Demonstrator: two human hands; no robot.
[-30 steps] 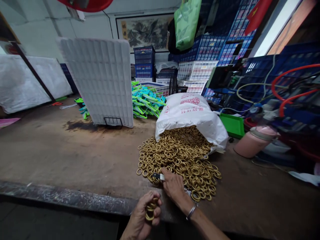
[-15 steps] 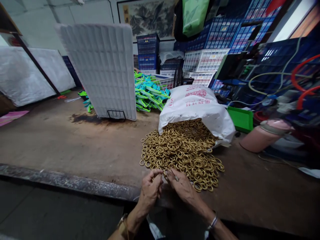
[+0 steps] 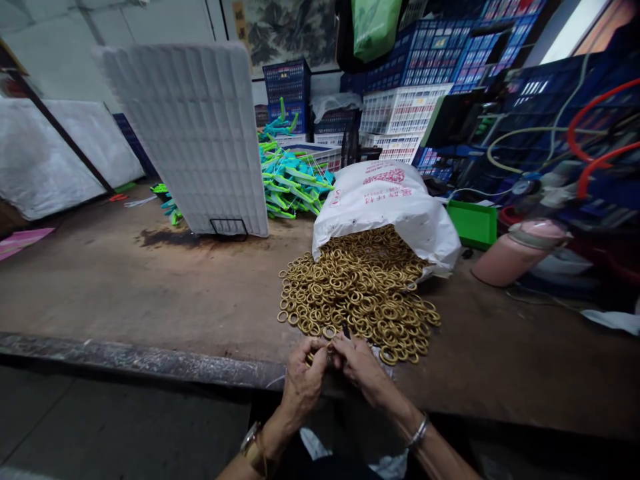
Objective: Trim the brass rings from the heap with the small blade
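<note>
Our two hands meet at the near edge of the table (image 3: 225, 293). The left hand (image 3: 301, 383) is curled closed, with at least one ring (image 3: 311, 358) showing among its fingers; how many it holds, we cannot tell. The right hand (image 3: 361, 365) is closed too, and appears to grip a dark tool (image 3: 346, 331), whose tip points up. The fingertips of both are together, or very nearly.

The heap (image 3: 360, 293) of rings lies at twelve to one o'clock from the hands, spilling from the bag (image 3: 380, 207) at one o'clock. We judge that only a few rings are in work and that the greater part is left. How many are finished, we cannot tell.

The rings are round and smooth, with a dull brass colour. The bag is white, creased, with red print. The table is brown and stained, its front edge scratched. At eleven o'clock stands a ribbed white panel (image 3: 200, 147); behind it are tangled, slender teal-and-lime pieces (image 3: 295, 183).
</note>
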